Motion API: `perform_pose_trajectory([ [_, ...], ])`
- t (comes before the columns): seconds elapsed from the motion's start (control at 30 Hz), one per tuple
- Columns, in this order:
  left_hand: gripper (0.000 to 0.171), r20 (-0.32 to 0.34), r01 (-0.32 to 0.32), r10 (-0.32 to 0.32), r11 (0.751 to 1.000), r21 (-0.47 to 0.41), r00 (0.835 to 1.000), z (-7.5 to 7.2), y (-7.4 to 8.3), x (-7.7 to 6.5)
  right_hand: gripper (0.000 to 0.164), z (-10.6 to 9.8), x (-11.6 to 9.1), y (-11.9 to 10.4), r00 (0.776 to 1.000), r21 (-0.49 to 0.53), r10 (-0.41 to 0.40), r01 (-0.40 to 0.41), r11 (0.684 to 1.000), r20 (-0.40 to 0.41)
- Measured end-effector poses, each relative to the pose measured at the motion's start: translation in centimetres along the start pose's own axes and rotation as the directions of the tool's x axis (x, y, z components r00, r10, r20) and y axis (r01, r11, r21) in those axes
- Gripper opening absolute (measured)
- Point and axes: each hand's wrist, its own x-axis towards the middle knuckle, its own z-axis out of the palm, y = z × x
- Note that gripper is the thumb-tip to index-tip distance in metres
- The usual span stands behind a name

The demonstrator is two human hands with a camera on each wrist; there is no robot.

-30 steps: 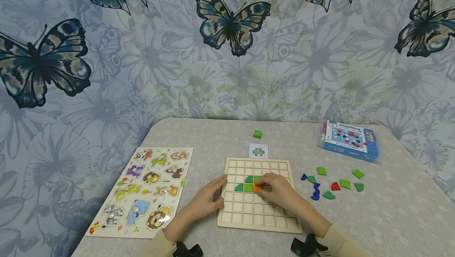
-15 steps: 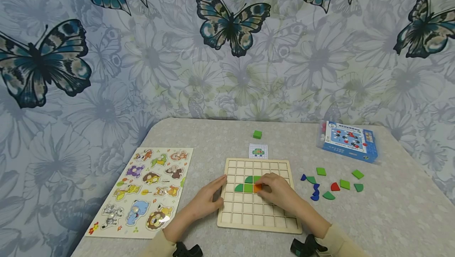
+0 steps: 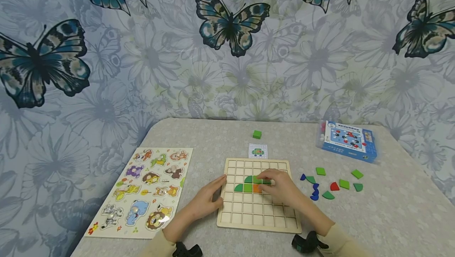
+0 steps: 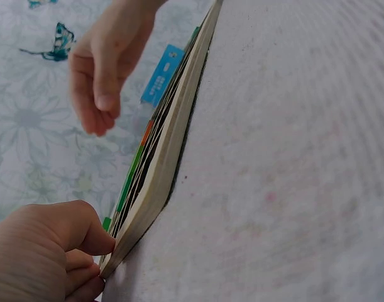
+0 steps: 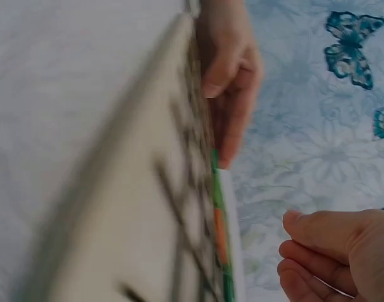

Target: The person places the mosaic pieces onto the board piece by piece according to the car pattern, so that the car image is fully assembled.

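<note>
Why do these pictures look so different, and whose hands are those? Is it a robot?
No robot here: these are a person's two bare hands. The wide picture comes from a camera worn on the head, looking forward and down. The other two come from wrist cameras, perhaps those black gadgets, so the board looks tipped and close up.

On the table is a wooden grid board with green tiles and an orange tile. A small picture card lies just behind it. An animal picture board is on the left; a blue box and loose colored pieces are on the right.

The left hand touches the grid board's left edge. The right hand hovers above the tiles, seemingly holding nothing.
</note>
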Motion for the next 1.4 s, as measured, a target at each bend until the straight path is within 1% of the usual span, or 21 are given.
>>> perform_pose_trajectory([
  [0.1, 0.066, -0.001, -0.003, 0.003, 1.000, -0.002, 1.000, 0.0, 0.0, 0.0, 0.025, -1.9, 0.0, 0.3, 0.999, 0.000, 0.007, -0.007, 1.000, -0.052],
  [0.2, 0.066, -0.001, -0.002, 0.002, 1.000, -0.009, 1.000, 0.0, 0.0, 0.0, 0.024, -4.2, -0.6, 1.2, 0.993, -0.052, 0.031, -0.037, 0.998, -0.111],
  [0.27, 0.066, -0.001, 0.001, -0.001, 1.000, -0.007, 1.000, 0.0, 0.0, 0.0, 0.024, -5.7, -1.5, 2.0, 0.987, -0.089, 0.057, -0.070, 0.994, -0.148],
  [0.37, 0.066, 0.002, 0.008, -0.008, 1.000, -0.006, 1.000, -0.1, 0.1, 0.0, 0.024, -7.8, -3.3, 3.3, 0.974, -0.124, 0.130, -0.155, 0.980, -0.186],
  [0.5, 0.067, -0.002, 0.013, -0.013, 1.000, -0.011, 1.000, -0.1, 0.1, 0.0, 0.027, -9.9, -5.6, 4.7, 0.949, -0.145, 0.236, -0.269, 0.952, -0.209],
  [0.57, 0.067, -0.005, 0.012, -0.012, 1.000, -0.010, 1.000, -0.1, 0.1, 0.0, 0.028, -10.7, -6.5, 5.2, 0.938, -0.155, 0.277, -0.312, 0.937, -0.210],
  [0.63, 0.067, -0.007, 0.010, -0.010, 1.000, -0.007, 1.000, -0.1, 0.1, 0.0, 0.029, -11.4, -7.3, 5.5, 0.929, -0.169, 0.305, -0.342, 0.925, -0.210],
  [0.7, 0.066, -0.005, 0.009, -0.009, 1.000, -0.004, 1.000, 0.0, 0.1, 0.0, 0.030, -12.0, -7.9, 5.8, 0.925, -0.182, 0.320, -0.357, 0.916, -0.203],
  [0.9, 0.066, -0.008, 0.004, -0.004, 1.000, -0.002, 1.000, -0.1, 0.0, 0.1, 0.028, -13.0, -9.6, 6.7, 0.913, -0.211, 0.366, -0.399, 0.892, -0.179],
  [1.0, 0.067, -0.013, 0.008, -0.008, 1.000, -0.006, 1.000, -0.2, 0.1, 0.1, 0.028, -13.1, -10.1, 7.2, 0.904, -0.217, 0.401, -0.425, 0.879, -0.148],
  [1.07, 0.067, -0.013, 0.011, -0.011, 1.000, -0.009, 1.000, -0.3, 0.1, 0.1, 0.029, -12.8, -10.4, 7.5, 0.902, -0.226, 0.411, -0.430, 0.874, -0.130],
  [1.2, 0.066, -0.005, 0.005, -0.005, 1.000, -0.007, 1.000, -0.3, 0.2, 0.1, 0.027, -12.1, -11.0, 8.3, 0.904, -0.247, 0.410, -0.427, 0.870, -0.120],
  [1.4, 0.066, -0.001, 0.007, -0.007, 1.000, -0.007, 1.000, 0.0, 0.0, 0.0, 0.023, -11.5, -11.0, 8.8, 0.909, -0.273, 0.387, -0.415, 0.868, -0.153],
])
